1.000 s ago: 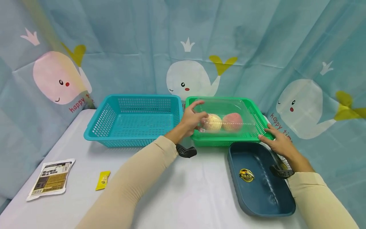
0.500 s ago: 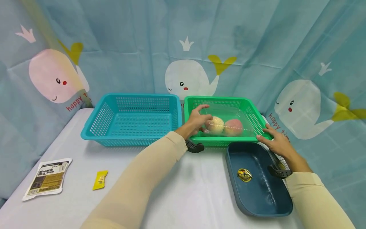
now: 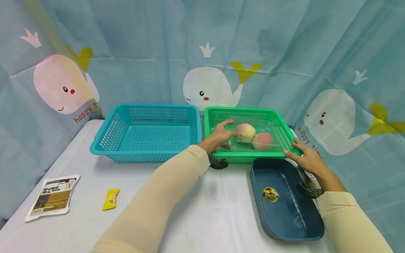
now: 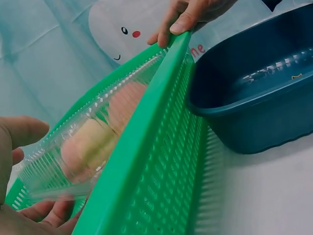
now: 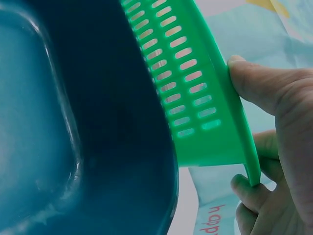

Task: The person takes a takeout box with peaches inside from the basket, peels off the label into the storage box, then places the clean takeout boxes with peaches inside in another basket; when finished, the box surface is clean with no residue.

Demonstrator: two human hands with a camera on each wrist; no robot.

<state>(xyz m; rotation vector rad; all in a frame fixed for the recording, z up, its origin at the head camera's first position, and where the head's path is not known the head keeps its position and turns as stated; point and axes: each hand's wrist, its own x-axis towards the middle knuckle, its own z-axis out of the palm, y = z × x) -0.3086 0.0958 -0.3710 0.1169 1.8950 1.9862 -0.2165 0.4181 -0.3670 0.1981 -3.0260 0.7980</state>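
Note:
A clear plastic box (image 3: pixel 254 123) with two peaches (image 3: pixel 262 141) inside sits in the green basket (image 3: pixel 250 154). My left hand (image 3: pixel 218 136) is at the box's left end, fingers spread. In the left wrist view the lower fingers (image 4: pixel 58 210) are by the box's lower edge, while the upper finger stands apart from it. With thumb and fingers on either side of the rim, my right hand (image 3: pixel 307 158) grips the green basket's right front corner. The right wrist view shows the thumb (image 5: pixel 254 83) on the rim.
The blue basket (image 3: pixel 152 153) stands left of the green one. A dark blue tub (image 3: pixel 284 207) with a gold sticker lies in front of the green basket, below my right wrist. A yellow packet (image 3: pixel 110 199) and a white-brown pouch (image 3: pixel 53 197) are on the left table.
The clear box has come down lower into the green basket, and the peaches have shifted in it. My left hand moved slightly right and down, its fingers spreading. The right hand stayed at the rim.

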